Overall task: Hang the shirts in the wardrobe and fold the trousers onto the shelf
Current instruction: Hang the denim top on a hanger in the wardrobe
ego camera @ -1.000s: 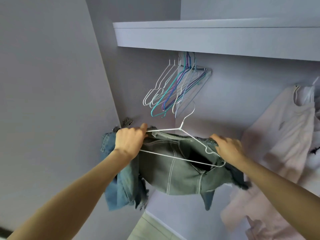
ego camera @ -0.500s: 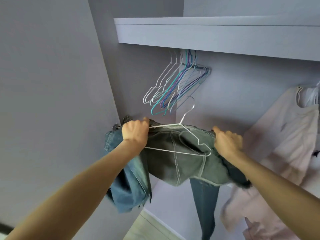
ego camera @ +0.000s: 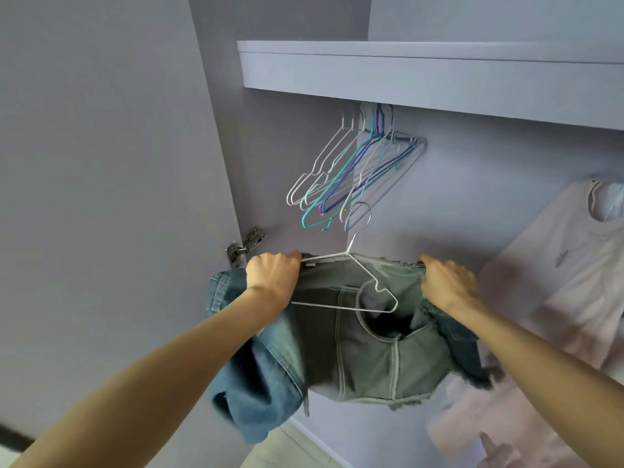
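A denim garment (ego camera: 368, 352), grey-green in the middle and blue at its left side, hangs bunched over a white wire hanger (ego camera: 361, 285) in front of the open wardrobe. My left hand (ego camera: 273, 276) grips the garment's top edge together with the hanger's left arm. My right hand (ego camera: 445, 282) grips the garment's frayed right top edge. The hanger's hook (ego camera: 359, 219) points up, just below the hangers on the rail, and hooks onto nothing.
Several empty wire hangers (ego camera: 351, 170), white, teal and purple, hang under the shelf (ego camera: 422, 72). A pale pink shirt (ego camera: 553, 298) hangs at the right. The open wardrobe door (ego camera: 101, 197) with its hinge (ego camera: 244, 248) stands at the left.
Both hands have spread the garment wider along the hanger and lifted it slightly. The dangling blue leg seen half a second ago no longer hangs below the middle.
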Action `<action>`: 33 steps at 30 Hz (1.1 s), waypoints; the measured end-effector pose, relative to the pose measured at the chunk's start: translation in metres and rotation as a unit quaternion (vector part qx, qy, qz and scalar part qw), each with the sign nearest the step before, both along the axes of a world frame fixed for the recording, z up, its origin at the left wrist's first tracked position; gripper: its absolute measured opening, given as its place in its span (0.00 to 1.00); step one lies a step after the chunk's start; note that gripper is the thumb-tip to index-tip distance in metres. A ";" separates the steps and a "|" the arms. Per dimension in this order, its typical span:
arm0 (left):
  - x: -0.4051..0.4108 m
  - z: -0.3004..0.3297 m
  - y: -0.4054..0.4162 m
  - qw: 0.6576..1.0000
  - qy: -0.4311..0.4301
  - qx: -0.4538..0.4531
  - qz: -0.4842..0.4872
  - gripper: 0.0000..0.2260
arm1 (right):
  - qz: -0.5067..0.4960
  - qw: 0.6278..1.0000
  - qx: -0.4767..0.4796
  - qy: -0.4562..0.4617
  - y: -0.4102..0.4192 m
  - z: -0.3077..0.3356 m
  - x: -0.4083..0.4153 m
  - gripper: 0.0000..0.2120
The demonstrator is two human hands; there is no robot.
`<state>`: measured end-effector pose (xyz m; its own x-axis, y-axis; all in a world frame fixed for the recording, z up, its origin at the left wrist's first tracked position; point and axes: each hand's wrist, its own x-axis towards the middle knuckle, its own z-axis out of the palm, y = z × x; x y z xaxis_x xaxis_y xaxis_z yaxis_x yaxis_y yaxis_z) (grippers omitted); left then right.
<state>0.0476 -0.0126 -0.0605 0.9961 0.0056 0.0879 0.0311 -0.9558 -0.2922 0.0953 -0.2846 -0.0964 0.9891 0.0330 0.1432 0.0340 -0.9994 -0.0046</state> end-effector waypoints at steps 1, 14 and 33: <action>0.001 0.001 0.000 1.000 0.001 -0.010 0.009 0.17 | -0.008 0.999 0.040 -0.002 0.007 0.002 0.000 0.16; -0.010 -0.007 0.028 0.957 -0.089 -0.274 -0.046 0.15 | 0.167 0.956 0.235 -0.058 0.033 0.018 -0.023 0.12; -0.034 -0.020 0.046 0.943 -0.101 -0.291 0.123 0.14 | 0.221 0.938 0.228 -0.137 0.083 0.050 -0.039 0.09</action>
<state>0.0141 0.0333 -0.0807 0.9217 0.3404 0.1858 0.2719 -0.9088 0.3164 0.0566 -0.2019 -0.0467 0.8177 0.3047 0.4884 0.5066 -0.7837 -0.3594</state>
